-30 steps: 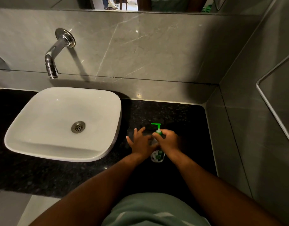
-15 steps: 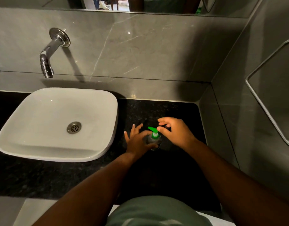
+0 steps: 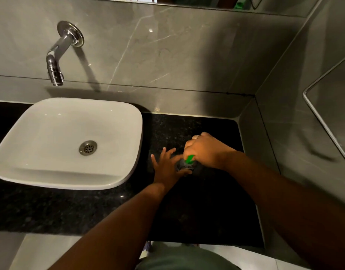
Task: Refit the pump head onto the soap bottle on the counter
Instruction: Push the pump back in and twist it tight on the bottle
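The soap bottle point(image 3: 184, 166) stands upright on the black granite counter point(image 3: 210, 129), right of the basin, seen from straight above. My left hand point(image 3: 167, 167) holds its side with thumb and forefinger around it, the other fingers spread. My right hand point(image 3: 204, 151) is closed over the green pump head point(image 3: 189, 159) on top of the bottle; only the green spout shows under the fingers. Most of the bottle is hidden by both hands.
A white basin point(image 3: 27, 168) sits on the counter to the left, with a chrome wall tap point(image 3: 54, 69) above it. Grey tiled walls close the back and the right side. A metal-framed panel point(image 3: 323, 117) hangs on the right wall.
My right hand has closed down over the pump head, which now shows only its spout. The head camera has moved over the bottle, so I see it from above.
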Available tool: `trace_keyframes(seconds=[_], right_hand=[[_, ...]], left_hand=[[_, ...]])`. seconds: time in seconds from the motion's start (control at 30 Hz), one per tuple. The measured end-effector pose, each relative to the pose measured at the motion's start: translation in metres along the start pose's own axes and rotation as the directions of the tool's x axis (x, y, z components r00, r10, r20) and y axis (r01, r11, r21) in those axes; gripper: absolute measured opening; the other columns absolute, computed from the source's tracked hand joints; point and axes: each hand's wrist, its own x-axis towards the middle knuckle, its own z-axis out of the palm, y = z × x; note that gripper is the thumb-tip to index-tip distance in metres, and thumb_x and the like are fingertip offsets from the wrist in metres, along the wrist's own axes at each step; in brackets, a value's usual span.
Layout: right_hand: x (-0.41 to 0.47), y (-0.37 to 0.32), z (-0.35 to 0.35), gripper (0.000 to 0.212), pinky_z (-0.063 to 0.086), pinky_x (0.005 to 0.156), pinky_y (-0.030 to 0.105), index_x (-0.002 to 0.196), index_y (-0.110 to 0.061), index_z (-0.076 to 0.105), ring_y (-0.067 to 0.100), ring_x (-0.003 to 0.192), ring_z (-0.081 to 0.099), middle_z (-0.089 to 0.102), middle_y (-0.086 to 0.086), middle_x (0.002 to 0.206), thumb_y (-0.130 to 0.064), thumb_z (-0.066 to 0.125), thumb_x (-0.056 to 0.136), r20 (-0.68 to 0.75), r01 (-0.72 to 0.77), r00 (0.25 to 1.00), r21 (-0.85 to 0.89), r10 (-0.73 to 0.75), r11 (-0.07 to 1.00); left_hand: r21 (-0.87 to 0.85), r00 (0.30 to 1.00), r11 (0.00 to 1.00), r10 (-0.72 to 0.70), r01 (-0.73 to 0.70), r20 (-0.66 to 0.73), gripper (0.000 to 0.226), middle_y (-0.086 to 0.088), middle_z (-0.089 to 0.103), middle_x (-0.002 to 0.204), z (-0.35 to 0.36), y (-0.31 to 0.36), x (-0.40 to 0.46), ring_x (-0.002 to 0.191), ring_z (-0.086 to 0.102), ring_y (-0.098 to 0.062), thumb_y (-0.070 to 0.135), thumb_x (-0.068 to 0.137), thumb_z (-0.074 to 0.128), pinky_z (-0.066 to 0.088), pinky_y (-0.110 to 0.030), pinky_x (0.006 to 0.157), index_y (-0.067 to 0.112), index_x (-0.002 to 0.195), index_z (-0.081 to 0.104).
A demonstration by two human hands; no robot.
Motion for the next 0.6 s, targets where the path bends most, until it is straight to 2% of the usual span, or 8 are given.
trace_keyframes(seconds=[0.1, 0.23, 0.4, 0.6], right_hand=[[-0.002, 0.004, -0.003, 0.017, 0.035, 0.088, 0.036, 0.104, -0.037, 0.060, 0.019, 0.110, 0.051, 0.059, -0.010, 0.119, -0.038, 0.056, 0.088, 0.012, 0.101, 0.995, -0.079, -0.100, 0.992], [-0.004, 0.006, -0.009, 0.019, 0.035, 0.090, 0.036, 0.108, -0.037, 0.061, 0.018, 0.112, 0.051, 0.059, -0.013, 0.122, -0.039, 0.054, 0.090, 0.030, 0.170, 0.985, -0.143, -0.168, 0.975], [-0.005, 0.006, -0.013, 0.019, 0.033, 0.092, 0.037, 0.109, -0.037, 0.059, 0.015, 0.111, 0.050, 0.060, -0.015, 0.120, -0.037, 0.052, 0.092, 0.043, 0.171, 0.985, -0.200, -0.166, 0.965], [-0.009, 0.009, -0.009, 0.016, 0.031, 0.085, 0.034, 0.104, -0.038, 0.060, 0.013, 0.105, 0.053, 0.065, -0.018, 0.113, -0.042, 0.053, 0.090, -0.019, 0.227, 0.972, -0.164, -0.233, 0.960]], left_hand=[[-0.006, 1.000, 1.000, 0.010, -0.010, 0.003, 0.062, 0.002, 0.038, 0.147, 0.000, 0.000, -0.001, 0.143, 0.008, -0.022, 0.068, 0.065, 0.066, -0.012, -0.061, 0.107, 0.042, 0.121, 0.056], [0.005, 1.000, 1.000, 0.006, -0.006, 0.004, 0.061, 0.001, 0.039, 0.147, -0.001, 0.001, -0.001, 0.143, 0.009, -0.023, 0.068, 0.065, 0.066, -0.012, -0.062, 0.107, 0.042, 0.120, 0.057], [0.027, 1.000, 0.999, 0.019, -0.019, 0.005, 0.062, 0.004, 0.041, 0.146, -0.003, 0.001, 0.000, 0.143, 0.012, -0.022, 0.069, 0.065, 0.066, -0.012, -0.063, 0.106, 0.045, 0.121, 0.055], [0.042, 1.000, 0.999, 0.013, -0.013, 0.002, 0.065, 0.005, 0.042, 0.145, -0.001, 0.000, -0.001, 0.142, 0.014, -0.021, 0.072, 0.065, 0.062, -0.014, -0.061, 0.105, 0.044, 0.123, 0.054]])
